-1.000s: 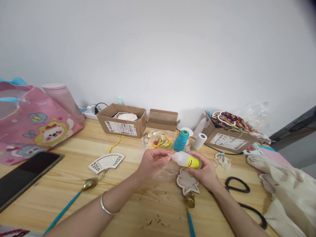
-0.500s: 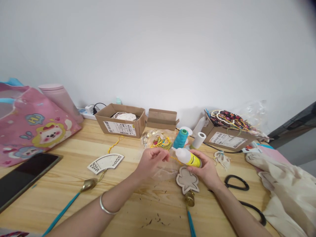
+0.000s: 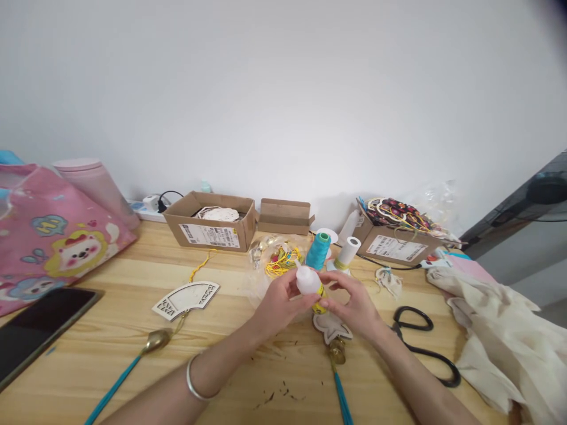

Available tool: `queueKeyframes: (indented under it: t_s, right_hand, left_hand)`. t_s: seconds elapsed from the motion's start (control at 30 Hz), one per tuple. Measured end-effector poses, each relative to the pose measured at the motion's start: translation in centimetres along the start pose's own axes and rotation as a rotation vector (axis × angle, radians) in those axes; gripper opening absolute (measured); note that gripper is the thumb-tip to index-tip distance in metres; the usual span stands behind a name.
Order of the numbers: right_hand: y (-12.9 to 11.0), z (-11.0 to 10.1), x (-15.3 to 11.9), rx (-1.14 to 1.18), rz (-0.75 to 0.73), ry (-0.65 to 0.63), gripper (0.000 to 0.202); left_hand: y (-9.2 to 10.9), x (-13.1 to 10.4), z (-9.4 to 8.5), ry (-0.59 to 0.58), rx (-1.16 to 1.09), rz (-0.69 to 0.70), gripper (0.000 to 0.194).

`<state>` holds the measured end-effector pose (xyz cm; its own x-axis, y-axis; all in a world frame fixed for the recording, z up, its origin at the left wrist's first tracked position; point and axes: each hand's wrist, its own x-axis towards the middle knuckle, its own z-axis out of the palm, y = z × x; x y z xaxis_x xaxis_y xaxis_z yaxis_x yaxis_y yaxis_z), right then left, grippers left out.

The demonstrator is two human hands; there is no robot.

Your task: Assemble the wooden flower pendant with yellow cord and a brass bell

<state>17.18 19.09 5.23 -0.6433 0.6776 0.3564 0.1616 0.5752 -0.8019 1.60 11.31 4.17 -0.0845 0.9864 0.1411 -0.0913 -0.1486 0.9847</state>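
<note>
Left hand (image 3: 280,302) curls closed around a bottle (image 3: 308,281), while right hand (image 3: 357,306), half curled, meets its yellow label at the thumb; whether the right grips too cannot be told. The bottle, of smooth, cloudy white plastic with a narrow pointed nozzle, tilts above a pale wooden table (image 3: 221,378), its lower part partly hidden by fingers. Just below it lies a flat, lobed wooden plaque (image 3: 331,328) with a raised rim, joined to a brassy bell (image 3: 337,350) and a teal tassel (image 3: 341,394). Behind the hands stand a ribbed cone of glossy teal thread (image 3: 318,252) and a white spool (image 3: 348,252), beside a crinkled clear bag (image 3: 261,260) of yellow cord (image 3: 282,264). At left rests a fan-shaped plaque (image 3: 186,298) with cut-out lattice ends. Black-handled scissors (image 3: 416,339) lie at right, near rumpled cream cloth (image 3: 496,330). Brown cardboard boxes line the plain wall (image 3: 283,106), the right one (image 3: 398,245) heaped with dark, patterned pieces (image 3: 398,212).
</note>
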Motion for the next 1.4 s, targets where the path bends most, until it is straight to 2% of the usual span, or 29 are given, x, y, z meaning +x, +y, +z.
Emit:
queueKeyframes:
  t_s: [0.13,0.23,0.33,0.47,0.63,0.73,0.9,1.13,1.27,1.4]
  right_hand:
    - [-1.6,-1.1,0.4,-0.088,-0.082,0.113,0.028]
    - [-2.8,-1.3,0.4,-0.176,-0.139,0.123,0.03]
    - [-2.8,-1.7,-0.2,-0.31,-0.174,0.13,0.03]
    - [-0.3,-4.3,-2.4,-0.525,-0.102,0.106,0.025]
    - [3.8,-9.0,-7.0,-0.735,0.146,-0.063,0.031]
    - [4.9,-10.4,-8.9,-0.761,0.186,-0.128,0.032]
    - [5.1,-10.7,-9.5,-0.743,0.219,-0.156,0.037]
    - [5.0,-11.7,-10.4,-0.697,0.249,-0.224,0.046]
    - [5.1,-11.5,-10.6,-0.713,0.228,-0.193,0.049]
    - [5.5,-11.3,-10.5,-0.726,0.211,-0.168,0.055]
  left_hand:
    - [0.5,0.0,-0.3,0.039,0.144,0.003,0.043]
    - [0.6,0.0,-0.4,0.06,0.239,0.03,0.046]
    - [0.5,-0.1,-0.5,0.052,0.297,0.029,0.05]
    - [0.4,-0.2,-0.7,-0.002,0.248,-0.008,0.05]
    - [0.6,-0.3,-0.7,-0.133,0.077,-0.113,0.046]
    - [0.8,-0.4,-0.5,-0.218,-0.003,-0.167,0.045]
    - [1.2,-0.5,-0.3,-0.31,-0.042,-0.226,0.043]
    - [1.6,-0.4,-0.5,-0.297,0.169,-0.237,0.048]
    - [1.4,-0.5,-0.5,-0.301,0.2,-0.222,0.049]
    - [1.3,-0.6,-0.4,-0.29,0.168,-0.271,0.05]
